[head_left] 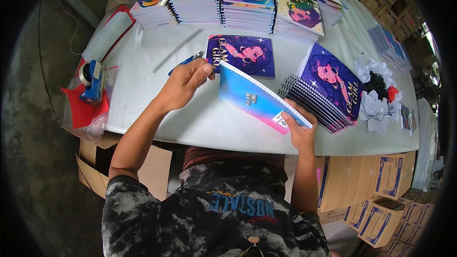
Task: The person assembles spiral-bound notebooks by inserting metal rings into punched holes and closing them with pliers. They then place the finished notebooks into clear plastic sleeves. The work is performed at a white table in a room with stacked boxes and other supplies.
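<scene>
A notebook (pixel 252 99) with a blue-to-pink cover is tilted up in front of me, a row of binding holes or wire along its upper edge. My right hand (pixel 301 126) grips its right end, thumb on the cover. Beside its left corner my left hand (pixel 190 78) is closed, thumb pressed to the fingers; what it pinches is hidden. Just beyond that hand lie blue-handled pliers (pixel 188 60) and a loose spiral wire coil (pixel 178 50). Behind the held notebook, a purple illustrated notebook (pixel 245 56) lies flat on the table.
To the right stands a fanned stack of spiral notebooks (pixel 328 85), beside crumpled paper (pixel 378 102). Several notebook piles (pixel 247 14) line the table's far side. A blue tape dispenser (pixel 94 81) sits at the left edge. Cardboard boxes (pixel 352 181) stand below the table.
</scene>
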A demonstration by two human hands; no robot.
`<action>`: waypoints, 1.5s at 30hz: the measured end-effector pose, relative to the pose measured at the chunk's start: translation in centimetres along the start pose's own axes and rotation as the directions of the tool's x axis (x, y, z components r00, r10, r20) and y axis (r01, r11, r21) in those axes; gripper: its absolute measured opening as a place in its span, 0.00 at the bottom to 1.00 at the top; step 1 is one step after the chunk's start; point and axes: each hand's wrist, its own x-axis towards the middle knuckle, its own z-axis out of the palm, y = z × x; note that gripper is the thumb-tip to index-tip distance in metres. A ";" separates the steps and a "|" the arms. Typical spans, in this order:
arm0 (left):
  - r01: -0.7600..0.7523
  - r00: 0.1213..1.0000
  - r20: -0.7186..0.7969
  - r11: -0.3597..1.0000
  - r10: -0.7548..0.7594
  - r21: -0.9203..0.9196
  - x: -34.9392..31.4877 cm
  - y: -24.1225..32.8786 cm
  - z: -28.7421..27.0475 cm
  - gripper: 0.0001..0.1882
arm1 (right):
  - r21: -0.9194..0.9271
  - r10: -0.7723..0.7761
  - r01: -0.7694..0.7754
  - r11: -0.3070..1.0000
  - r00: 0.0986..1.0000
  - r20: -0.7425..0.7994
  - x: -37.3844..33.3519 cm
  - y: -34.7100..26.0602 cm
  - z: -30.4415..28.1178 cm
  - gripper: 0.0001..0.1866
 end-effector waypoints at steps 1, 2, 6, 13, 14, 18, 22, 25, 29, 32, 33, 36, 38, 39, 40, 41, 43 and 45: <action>0.026 0.999 -0.020 1.000 -0.027 -0.018 0.2 0.1 0.1 0.22 | -0.004 -0.002 0.002 1.000 1.000 0.009 0.0 -0.1 0.0 0.14; 0.030 0.999 -0.011 0.999 -0.030 -0.030 0.4 0.1 0.1 0.23 | -0.008 -0.005 0.005 1.000 1.000 0.018 0.0 -0.2 -0.1 0.14; 0.111 0.993 0.054 0.990 -0.107 -0.085 0.9 0.1 -0.2 0.25 | 0.020 -0.036 0.035 0.999 0.999 0.030 0.1 -0.2 0.1 0.14; 0.498 0.862 0.300 0.793 -0.409 -0.349 2.9 0.6 -2.4 0.25 | 0.038 -0.183 0.180 0.983 0.976 0.120 0.3 0.4 -0.1 0.14; 0.457 0.870 0.352 0.831 -0.344 -0.318 3.0 1.1 -3.2 0.22 | 0.035 -0.177 0.174 0.984 0.975 0.135 0.3 0.2 -0.2 0.14; -0.141 0.971 0.199 0.989 0.130 0.041 2.7 2.2 -2.9 0.10 | 0.053 -0.002 -0.001 0.999 0.999 0.044 -0.1 -0.3 0.0 0.14; -0.453 0.883 0.342 0.771 0.320 0.448 2.6 3.4 -2.8 0.12 | -0.033 0.204 -0.203 0.979 0.979 0.003 -1.0 -0.3 0.3 0.14; -0.361 0.930 0.239 0.578 0.279 0.732 2.2 5.6 -1.7 0.13 | -0.108 0.086 -0.084 0.991 0.996 0.011 -0.7 -0.4 0.8 0.15; -0.453 0.796 0.205 0.335 0.570 0.826 1.6 4.8 -0.6 0.11 | -0.139 -0.112 0.117 0.983 0.993 0.046 -0.5 0.1 1.2 0.17; -0.359 0.931 0.358 0.345 0.068 0.867 1.9 6.8 -1.0 0.22 | -0.171 -0.160 0.168 0.971 0.985 0.056 -0.7 0.2 1.3 0.18; -0.322 0.944 0.330 0.286 0.020 0.902 2.0 7.2 -0.5 0.26 | -0.186 -0.169 0.178 0.966 0.984 0.062 -0.8 0.1 1.4 0.18; -0.290 0.652 0.072 0.160 0.755 0.943 1.3 4.6 0.0 0.37 | -0.192 -0.213 0.220 0.956 0.975 0.055 -0.9 -0.3 2.0 0.18; -0.375 0.686 0.051 0.293 0.726 0.880 0.1 -2.0 2.0 0.46 | -0.177 -0.271 0.283 0.943 0.958 0.091 -1.1 -0.1 2.7 0.18; -0.412 0.702 0.040 0.360 0.711 0.837 -0.7 -5.3 3.0 0.51 | -0.162 -0.259 0.266 0.950 0.964 0.060 -1.3 0.0 3.0 0.17; -0.482 0.690 0.243 0.182 0.682 0.857 -2.9 -7.9 3.9 0.54 | -0.156 -0.245 0.246 0.957 0.969 0.028 -1.7 0.1 3.2 0.17; -0.551 0.655 0.436 -0.005 0.618 0.835 -3.8 -7.9 3.9 0.57 | -0.153 -0.240 0.236 0.960 0.971 -0.009 -1.7 0.1 3.4 0.17; -0.410 0.422 0.200 -0.011 0.884 0.912 -1.2 -6.2 1.7 0.58 | -0.202 -0.341 0.341 0.918 0.940 0.036 -1.5 -0.2 3.7 0.16; -0.336 0.341 -0.188 0.306 0.921 0.891 0.0 -6.4 0.3 0.58 | -0.185 -0.381 0.397 0.899 0.917 0.120 -1.2 -1.0 4.0 0.18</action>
